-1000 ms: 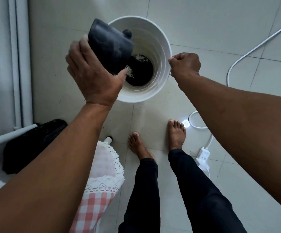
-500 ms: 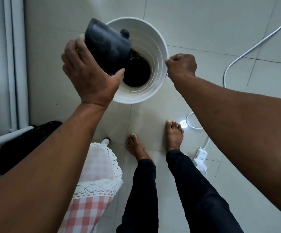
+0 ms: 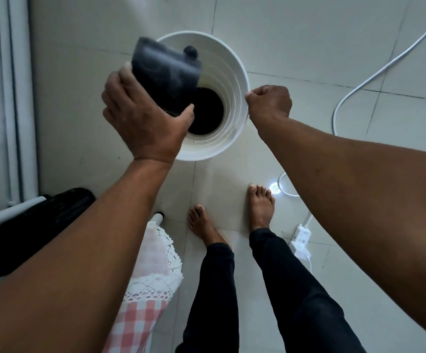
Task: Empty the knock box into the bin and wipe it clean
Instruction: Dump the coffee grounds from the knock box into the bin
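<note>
— What is under you?

— A pale tiled floor (image 3: 308, 47). My two bare feet stand on it, and a white cable (image 3: 375, 75) runs across it on my right.

— And the big round thing?

— That is the white bin (image 3: 235, 72). It sits on the floor in front of my feet. The bottom of it is dark.

— What do your hands do?

— My left hand (image 3: 143, 123) grips the black knock box (image 3: 163, 75). My fingers curl round one side and my thumb presses the other. I hold the box tipped over the bin's left edge, its open end down toward the dark bottom. It looks a bit blurry, so I cannot tell if anything is inside it. My right hand (image 3: 269, 101) is curled into a fist and pinches the bin's right rim.

— Anything small?

— A pink checked cloth (image 3: 153, 271) with lace by my left arm, and a white plug block (image 3: 300, 238) near my right foot.
</note>
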Demonstrator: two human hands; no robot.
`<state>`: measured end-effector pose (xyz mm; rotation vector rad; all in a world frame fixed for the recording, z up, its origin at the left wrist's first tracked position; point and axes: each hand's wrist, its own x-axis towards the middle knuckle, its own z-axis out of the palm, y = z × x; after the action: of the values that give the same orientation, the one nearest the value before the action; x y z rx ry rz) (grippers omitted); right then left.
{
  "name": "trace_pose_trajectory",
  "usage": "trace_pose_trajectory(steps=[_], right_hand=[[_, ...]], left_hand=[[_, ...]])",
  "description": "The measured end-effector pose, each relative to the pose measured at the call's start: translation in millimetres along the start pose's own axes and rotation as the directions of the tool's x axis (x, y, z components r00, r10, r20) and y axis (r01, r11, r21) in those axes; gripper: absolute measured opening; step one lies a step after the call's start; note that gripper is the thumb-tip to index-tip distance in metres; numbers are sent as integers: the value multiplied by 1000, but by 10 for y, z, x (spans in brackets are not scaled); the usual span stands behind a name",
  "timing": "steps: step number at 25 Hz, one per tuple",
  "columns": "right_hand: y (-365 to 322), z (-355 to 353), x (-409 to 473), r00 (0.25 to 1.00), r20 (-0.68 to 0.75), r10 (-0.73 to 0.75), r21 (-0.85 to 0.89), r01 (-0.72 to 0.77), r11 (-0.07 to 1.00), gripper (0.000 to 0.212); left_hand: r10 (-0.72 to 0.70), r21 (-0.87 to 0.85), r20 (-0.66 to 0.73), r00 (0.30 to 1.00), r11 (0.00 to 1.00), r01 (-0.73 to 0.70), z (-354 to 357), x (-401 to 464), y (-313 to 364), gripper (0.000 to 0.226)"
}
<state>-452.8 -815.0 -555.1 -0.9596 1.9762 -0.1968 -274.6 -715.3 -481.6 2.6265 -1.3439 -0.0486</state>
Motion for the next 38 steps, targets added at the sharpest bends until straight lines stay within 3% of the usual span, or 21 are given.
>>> trace_pose_trajectory(steps=[4,12,16,18,22,26,28,31,34,38], right_hand=[[-4,5,-6,1000,5,6,4,-6,1000,22],[-43,-17,-21,999,16,47,7,-47,999,20],[-137,-70,-84,996,40,84,-22,-83,996,9],[-178,-117,-165,997,41,72,-91,-68,994,13],[-298,-301,-531,994,109,-25,-106,37,994,16],[-597,-573,-1074,966,189,-178,29,176,984,9],[-783,-715,-1384,943,212,-256,66,248,967,13],[-1133,-995,-1872,892,200,-405,52,403,914,25],[-1592,-1384,-2341,808,233,-541,70,541,838,37],[-2096,-1937,-2914,662,391,-639,140,643,752,46]], left_hand=[[51,14,25,998,999,-51,10,-36,-46,111],[-63,-37,-2,998,997,63,-26,-15,-74,114],[-77,-94,82,994,992,85,-101,-21,-53,114],[-157,-173,184,970,967,189,-166,-3,-76,114],[-379,-349,440,814,763,544,-446,46,-208,98],[-401,-521,623,671,428,739,-955,49,-273,44],[-376,-518,696,612,327,790,-1271,53,-252,50],[-261,-507,772,580,299,809,-1840,139,-235,68],[-69,-531,811,581,329,781,-2496,253,-254,62],[99,-593,794,600,340,729,-3334,285,-254,41]])
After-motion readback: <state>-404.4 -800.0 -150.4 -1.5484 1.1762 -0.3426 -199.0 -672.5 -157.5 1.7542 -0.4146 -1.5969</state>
